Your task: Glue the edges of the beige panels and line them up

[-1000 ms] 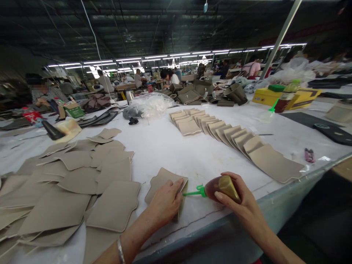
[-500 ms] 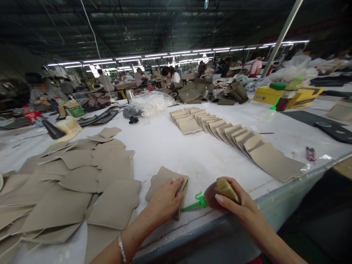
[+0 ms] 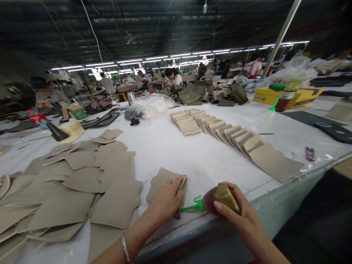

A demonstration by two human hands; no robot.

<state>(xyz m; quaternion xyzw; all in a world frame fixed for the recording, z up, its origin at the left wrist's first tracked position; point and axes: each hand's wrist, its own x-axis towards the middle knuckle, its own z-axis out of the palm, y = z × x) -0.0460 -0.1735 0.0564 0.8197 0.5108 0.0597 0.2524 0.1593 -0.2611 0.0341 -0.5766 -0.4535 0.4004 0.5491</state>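
Observation:
My left hand point(image 3: 166, 198) holds a folded beige leather-like piece point(image 3: 158, 182) down on the white table, its index finger stretched along the top near the right edge. Its thumb is hidden. My right hand point(image 3: 243, 211) is wrapped round a squeeze bottle point(image 3: 213, 200) of brownish-yellow liquid, tilted onto its side. The bottle's green nozzle point(image 3: 194, 206) points left, its tip at the right edge of the piece, close to my left fingers. Whether liquid comes out cannot be made out.
Loose beige pieces point(image 3: 78, 179) lie heaped on the left. A row of overlapping folded pieces point(image 3: 220, 128) runs across the right. Beyond are a clear plastic bag point(image 3: 151, 104), dark olive pieces point(image 3: 192, 93), a yellow box point(image 3: 265, 96) and another bottle point(image 3: 286, 97). People sit farther back.
The nozzle tip has shifted very slightly along the right edge of the piece, and the bottle has turned a little. My left hand stays on the piece. The view has shifted slightly.

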